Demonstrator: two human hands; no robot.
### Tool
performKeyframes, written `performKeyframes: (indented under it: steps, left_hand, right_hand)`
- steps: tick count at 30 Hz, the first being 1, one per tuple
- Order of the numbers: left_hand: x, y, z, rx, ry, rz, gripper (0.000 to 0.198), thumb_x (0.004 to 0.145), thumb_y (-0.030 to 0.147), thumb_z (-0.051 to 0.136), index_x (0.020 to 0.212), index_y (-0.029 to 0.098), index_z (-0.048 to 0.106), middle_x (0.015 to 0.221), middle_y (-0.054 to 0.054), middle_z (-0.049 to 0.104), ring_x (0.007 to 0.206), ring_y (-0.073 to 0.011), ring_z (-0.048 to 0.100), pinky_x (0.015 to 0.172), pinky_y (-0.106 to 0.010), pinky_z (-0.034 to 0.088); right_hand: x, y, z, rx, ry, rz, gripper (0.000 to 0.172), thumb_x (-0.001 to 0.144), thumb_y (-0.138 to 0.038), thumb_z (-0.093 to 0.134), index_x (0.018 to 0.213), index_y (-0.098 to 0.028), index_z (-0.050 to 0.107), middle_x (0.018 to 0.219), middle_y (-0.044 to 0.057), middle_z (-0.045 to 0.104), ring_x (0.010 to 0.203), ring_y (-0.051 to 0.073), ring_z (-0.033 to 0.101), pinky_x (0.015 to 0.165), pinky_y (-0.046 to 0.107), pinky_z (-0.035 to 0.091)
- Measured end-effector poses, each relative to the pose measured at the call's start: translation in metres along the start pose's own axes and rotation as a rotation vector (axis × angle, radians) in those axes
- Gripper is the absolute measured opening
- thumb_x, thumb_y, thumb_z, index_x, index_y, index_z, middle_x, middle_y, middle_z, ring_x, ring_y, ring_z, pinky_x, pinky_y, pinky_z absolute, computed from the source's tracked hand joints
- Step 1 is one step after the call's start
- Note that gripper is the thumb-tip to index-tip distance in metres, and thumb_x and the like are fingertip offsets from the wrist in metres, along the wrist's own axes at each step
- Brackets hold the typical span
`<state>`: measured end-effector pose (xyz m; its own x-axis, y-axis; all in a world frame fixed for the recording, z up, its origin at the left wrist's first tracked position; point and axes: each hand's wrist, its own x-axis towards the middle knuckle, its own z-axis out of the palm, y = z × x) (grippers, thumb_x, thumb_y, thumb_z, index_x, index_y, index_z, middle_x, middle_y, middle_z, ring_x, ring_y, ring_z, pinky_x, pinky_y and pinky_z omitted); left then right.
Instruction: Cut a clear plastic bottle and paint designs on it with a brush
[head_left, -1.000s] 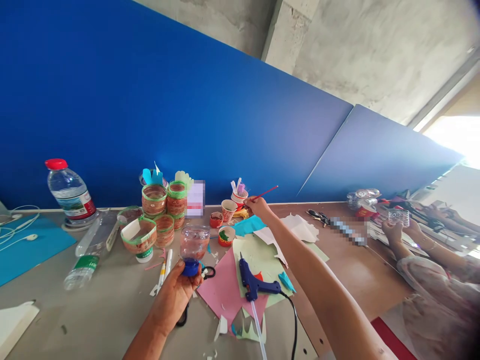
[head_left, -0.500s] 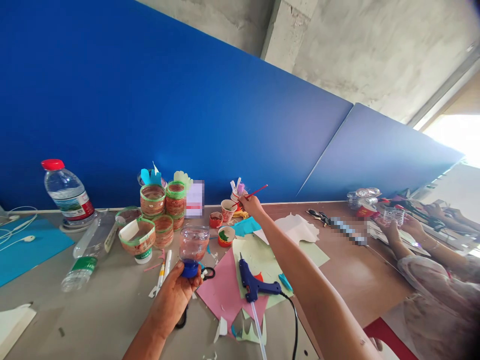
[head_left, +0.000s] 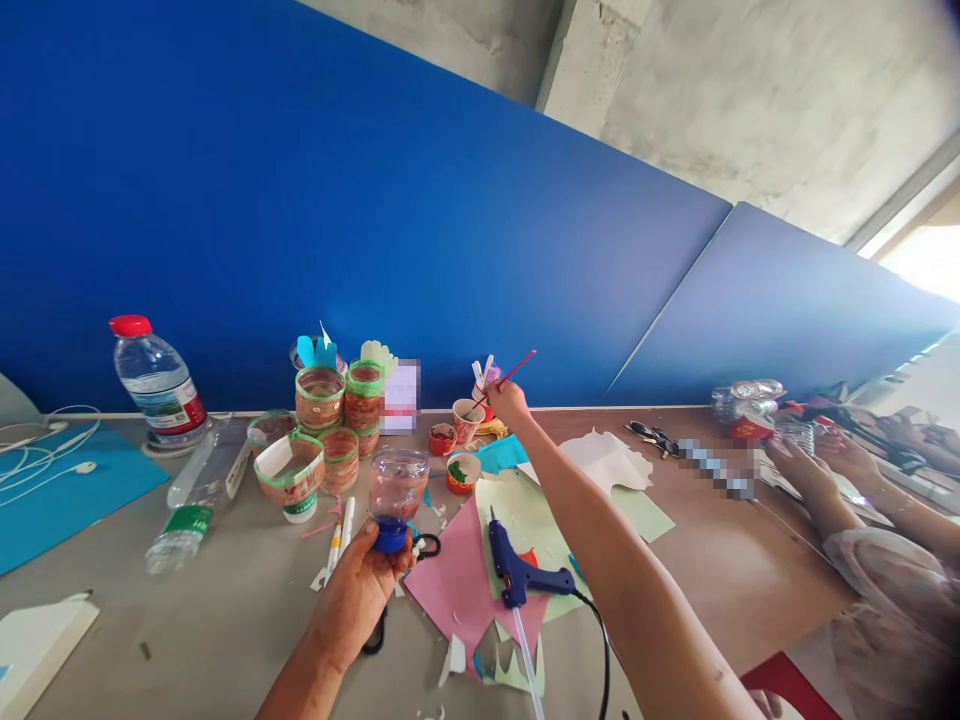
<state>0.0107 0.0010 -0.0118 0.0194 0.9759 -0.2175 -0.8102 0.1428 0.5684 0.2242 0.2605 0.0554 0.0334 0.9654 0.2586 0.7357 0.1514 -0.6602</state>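
Left hand (head_left: 364, 570), just left of 6 o'clock in the view: closed round the blue cap (head_left: 390, 537) under a clear cup (head_left: 399, 487). Thumb on the near left side, fingers under and to the right. Cup upright, wide end up, above the table (head_left: 225, 650).

Right hand (head_left: 508, 398), at 1 o'clock from the clear cup: closed on a thin red brush (head_left: 517, 370), slanted, upper end toward 1 o'clock. Its lower end meets the mouth of the paper cup (head_left: 468, 432); the tip is too small to make out.

Other positions, taken from the clear cup. 2 o'clock: red tub (head_left: 442, 440), just beside the paper cup. 3 o'clock: tub with green paint (head_left: 461, 476). 4 o'clock: glue gun (head_left: 517, 572), lying over green and pink paper (head_left: 454, 575), nozzle toward 11. 8 o'clock: markers (head_left: 341, 535). 9 o'clock: bowl (head_left: 291, 478) with green rim; beyond it, a bottle (head_left: 187, 522) on its side, green label. 10 o'clock: painted jars (head_left: 319, 405), grouped near the blue partition (head_left: 420, 220); farther out, a red-capped bottle (head_left: 159, 385).

Far right, about 3 o'clock: co-worker's hands (head_left: 810, 470) at a clear plastic piece (head_left: 799, 437); their grip cannot be told.
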Motion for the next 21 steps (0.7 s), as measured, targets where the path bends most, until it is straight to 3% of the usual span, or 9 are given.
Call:
performKeyframes:
  steps: [6, 11, 21]
  left_hand:
    - [0.003, -0.003, -0.007, -0.024, -0.005, -0.003, 0.022, 0.072, 0.032, 0.074, 0.080, 0.013, 0.066, 0.073, -0.010, 0.070, 0.061, -0.0172, 0.060, 0.064, -0.033, 0.050]
    - [0.006, -0.004, -0.010, -0.036, -0.017, -0.004, 0.022, 0.071, 0.032, 0.075, 0.079, 0.014, 0.066, 0.073, -0.009, 0.071, 0.058, -0.0158, 0.059, 0.062, -0.032, 0.049]
    - [0.006, -0.004, -0.009, -0.018, -0.003, -0.014, 0.019, 0.072, 0.030, 0.072, 0.077, 0.014, 0.065, 0.071, -0.009, 0.070, 0.057, -0.0155, 0.058, 0.063, -0.033, 0.049]
  right_hand:
    - [-0.014, 0.014, -0.015, 0.112, 0.085, 0.084, 0.033, 0.084, -0.035, 0.045, 0.065, -0.017, 0.064, 0.058, 0.005, 0.063, 0.059, 0.017, 0.059, 0.055, 0.023, 0.041]
    - [-0.025, 0.022, -0.019, 0.290, 0.077, 0.126, 0.032, 0.081, -0.040, 0.049, 0.068, -0.015, 0.065, 0.053, 0.002, 0.061, 0.047, 0.014, 0.053, 0.047, 0.023, 0.041]
    - [-0.037, 0.025, -0.023, 0.571, 0.084, 0.191, 0.030, 0.075, -0.044, 0.057, 0.071, -0.015, 0.063, 0.051, 0.001, 0.059, 0.044, 0.012, 0.052, 0.044, 0.022, 0.043]
